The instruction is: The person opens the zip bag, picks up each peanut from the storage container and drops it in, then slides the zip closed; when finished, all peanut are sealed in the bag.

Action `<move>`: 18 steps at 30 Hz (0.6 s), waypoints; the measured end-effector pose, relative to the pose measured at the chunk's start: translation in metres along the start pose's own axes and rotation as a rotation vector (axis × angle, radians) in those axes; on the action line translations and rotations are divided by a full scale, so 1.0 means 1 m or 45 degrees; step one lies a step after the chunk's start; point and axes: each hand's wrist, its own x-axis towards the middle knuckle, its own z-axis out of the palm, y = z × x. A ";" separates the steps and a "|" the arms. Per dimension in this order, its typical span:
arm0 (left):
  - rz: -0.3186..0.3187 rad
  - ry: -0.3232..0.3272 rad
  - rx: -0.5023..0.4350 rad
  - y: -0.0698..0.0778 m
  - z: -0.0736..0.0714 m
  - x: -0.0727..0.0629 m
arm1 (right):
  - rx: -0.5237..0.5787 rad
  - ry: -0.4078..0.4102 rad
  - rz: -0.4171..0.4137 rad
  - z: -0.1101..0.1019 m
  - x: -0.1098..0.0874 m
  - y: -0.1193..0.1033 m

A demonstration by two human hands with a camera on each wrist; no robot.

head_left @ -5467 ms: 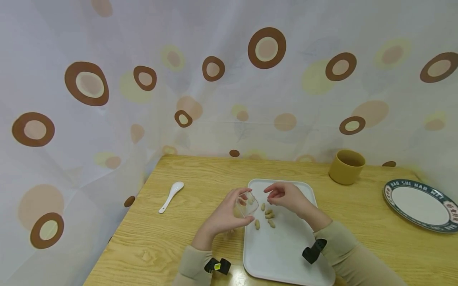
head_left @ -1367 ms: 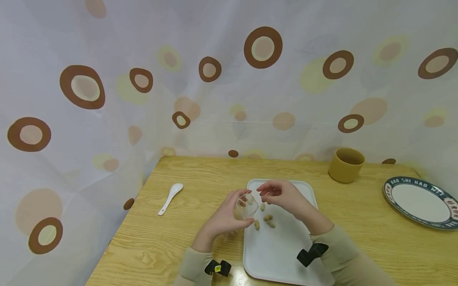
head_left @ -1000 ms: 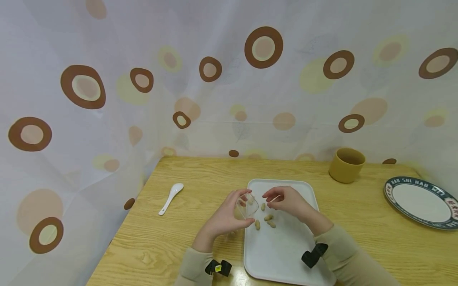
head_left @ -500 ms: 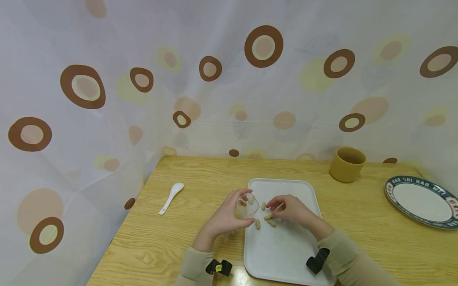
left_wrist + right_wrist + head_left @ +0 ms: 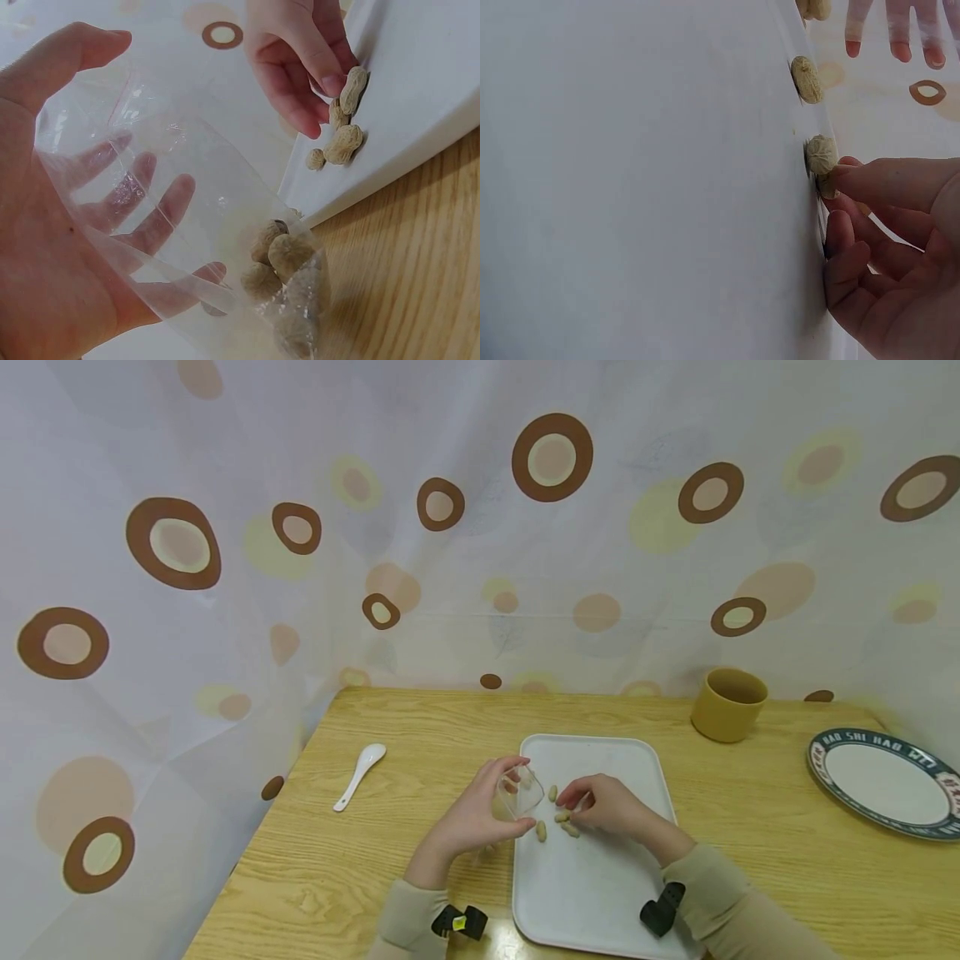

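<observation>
A clear plastic bag [image 5: 523, 792] is spread by my left hand [image 5: 471, 814], whose fingers and thumb curve around its mouth. Through the film, several peanuts [image 5: 285, 255] show in the bottom of the bag. Over the white tray [image 5: 592, 893], my right hand [image 5: 611, 806] is lowered to a small group of peanuts [image 5: 571, 830]. Its thumb and curled fingers pinch one peanut [image 5: 829, 186], partly covered by the thumb tip. Two more peanuts lie apart near the tray's left side, one of them a single peanut [image 5: 541, 832] closer to me.
A white spoon [image 5: 360, 777] lies on the wooden table [image 5: 300, 868] at the left. Behind the tray to the right stands a mustard-yellow mug [image 5: 723, 714]. A plate with a dark patterned rim [image 5: 840, 806] is at the far right. A spotted curtain [image 5: 480, 568] closes off the back.
Over the last second my right hand has come down and away from the bag to the peanuts. Fewer peanuts lie on the tray than at first. The left hand holds the bag in place.
</observation>
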 end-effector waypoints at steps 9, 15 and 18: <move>0.007 0.004 -0.004 0.000 0.000 0.000 | -0.022 0.017 0.004 -0.001 -0.004 -0.005; 0.006 0.002 -0.007 0.001 0.000 0.000 | -0.023 0.056 0.025 -0.005 -0.008 -0.011; 0.008 0.001 -0.001 0.001 0.000 0.000 | -0.037 0.077 0.011 -0.008 -0.009 -0.014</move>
